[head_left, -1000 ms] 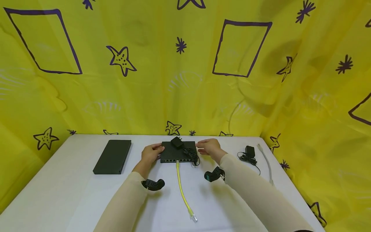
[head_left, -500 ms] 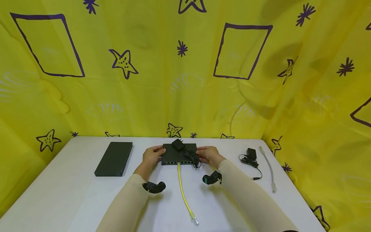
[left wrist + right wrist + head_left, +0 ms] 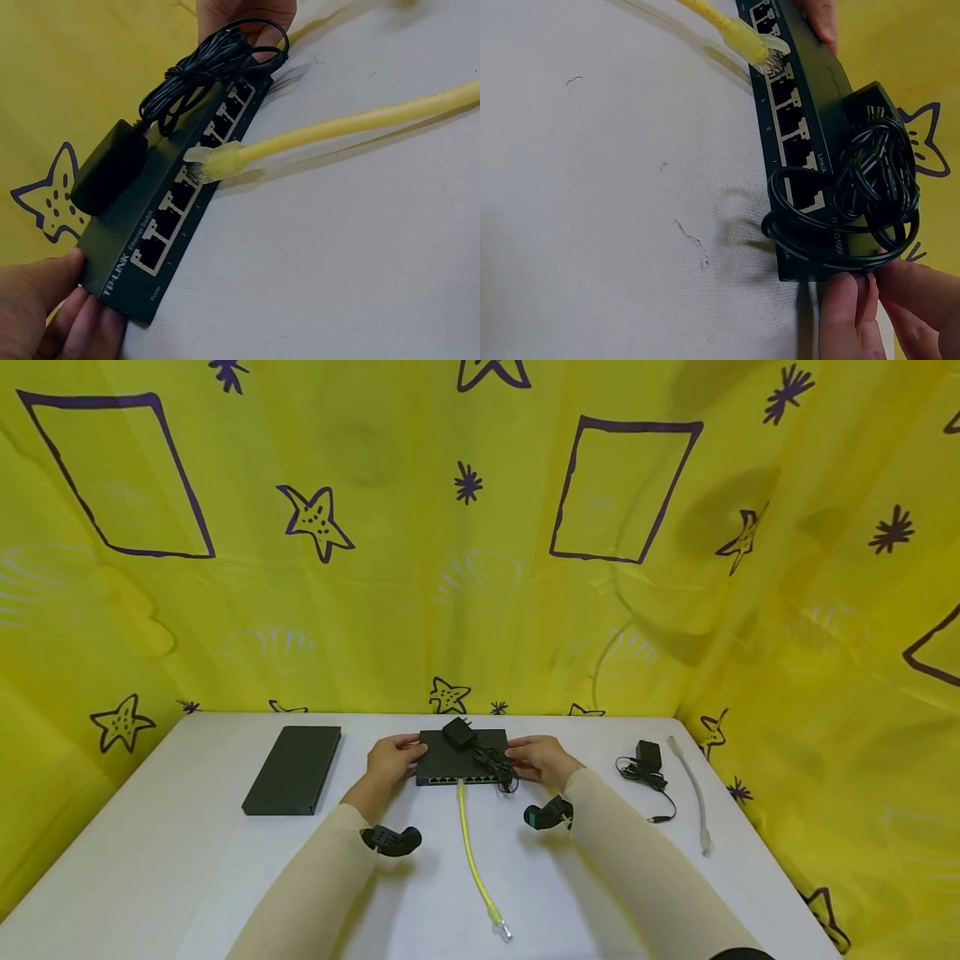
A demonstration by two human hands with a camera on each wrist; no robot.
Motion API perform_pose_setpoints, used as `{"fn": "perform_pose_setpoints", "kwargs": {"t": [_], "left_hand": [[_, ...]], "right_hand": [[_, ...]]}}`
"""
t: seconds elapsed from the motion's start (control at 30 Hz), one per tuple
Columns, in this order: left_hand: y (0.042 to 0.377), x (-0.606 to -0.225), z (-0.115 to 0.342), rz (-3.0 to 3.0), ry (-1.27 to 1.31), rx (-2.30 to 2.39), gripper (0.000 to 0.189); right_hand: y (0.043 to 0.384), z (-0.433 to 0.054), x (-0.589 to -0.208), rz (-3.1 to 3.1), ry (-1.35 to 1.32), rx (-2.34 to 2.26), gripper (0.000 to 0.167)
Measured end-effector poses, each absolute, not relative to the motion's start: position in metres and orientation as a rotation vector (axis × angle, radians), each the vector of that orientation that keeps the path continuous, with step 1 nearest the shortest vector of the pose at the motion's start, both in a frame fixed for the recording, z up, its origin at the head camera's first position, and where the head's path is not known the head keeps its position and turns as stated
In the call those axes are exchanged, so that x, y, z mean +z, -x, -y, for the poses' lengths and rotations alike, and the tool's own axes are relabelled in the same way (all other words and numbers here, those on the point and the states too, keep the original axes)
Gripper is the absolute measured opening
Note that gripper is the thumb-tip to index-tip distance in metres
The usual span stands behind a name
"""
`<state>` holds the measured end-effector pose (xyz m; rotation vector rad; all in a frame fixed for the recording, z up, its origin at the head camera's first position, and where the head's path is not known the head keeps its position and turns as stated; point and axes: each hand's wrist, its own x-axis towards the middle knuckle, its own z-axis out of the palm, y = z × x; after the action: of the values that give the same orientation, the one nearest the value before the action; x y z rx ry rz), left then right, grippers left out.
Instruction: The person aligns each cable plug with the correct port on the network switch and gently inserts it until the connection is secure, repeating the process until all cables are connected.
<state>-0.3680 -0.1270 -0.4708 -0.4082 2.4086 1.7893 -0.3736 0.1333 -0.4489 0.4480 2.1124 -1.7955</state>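
Observation:
A black TP-LINK Ethernet switch lies at the back middle of the white table, its row of ports facing me. My left hand grips its left end, thumb at the top edge and fingers lower on the side. At the opposite end, my right hand holds the switch between thumb and fingers. On top sits a black power adapter, its coiled cord drooping over the right-hand ports. One plug of a yellow network cable is in a middle port; the other end lies toward me.
Left of the switch lies a flat black box. A second black power adapter with a coiled cord rests on the right, beside a grey network cable. Behind the table hangs a yellow patterned curtain.
My right hand has moved in to the left and taken hold of the switch's right end. The left hand stays at the left end, and the switch keeps its place.

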Motion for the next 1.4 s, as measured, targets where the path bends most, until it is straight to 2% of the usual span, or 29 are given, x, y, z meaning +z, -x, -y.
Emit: {"fn": "perform_pose_setpoints", "kwargs": {"t": [0.27,1.4], "left_hand": [[0.363,-0.46,0.131,-2.387,0.358,1.673,0.052],[0.36,-0.431,0.194,-2.275,0.379,1.531,0.054]], "right_hand": [[0.373,-0.133,-0.448,-2.131,-0.449,-1.779,0.033],[0.374,-0.073,-0.45,-2.054,-0.392,-1.88,0.036]]}}
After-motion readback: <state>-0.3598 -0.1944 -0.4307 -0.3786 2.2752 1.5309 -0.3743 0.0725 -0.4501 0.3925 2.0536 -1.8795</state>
